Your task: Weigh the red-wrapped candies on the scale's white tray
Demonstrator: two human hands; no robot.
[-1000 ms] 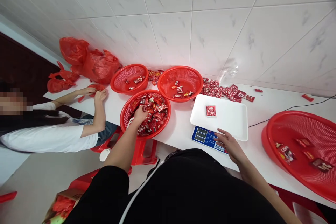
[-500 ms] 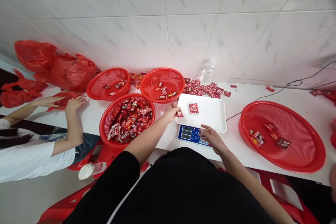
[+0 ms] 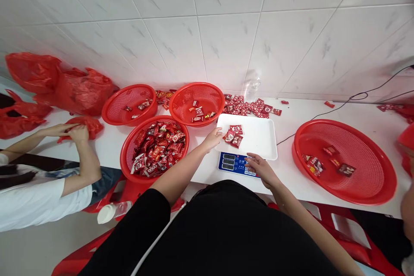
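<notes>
A few red candy packets (image 3: 233,136) lie on the left part of the white tray (image 3: 258,144) of the scale (image 3: 235,164). The left hand (image 3: 211,138) sits just left of them, fingers loosely spread and empty. The right hand (image 3: 262,169) rests flat and open on the scale's front. The packets look light, crinkly and slick, so a pinch on a sealed end should hold best.

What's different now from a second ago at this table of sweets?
The left hand moved away from the full basket, carried sweets rightward to the white tray and let them go. One packet there has become several. The hand now lies open at the tray's left edge. Unchanged: the right hand rests on the scale's blue panel, and a co-worker's hands stay on a red bag.
</notes>
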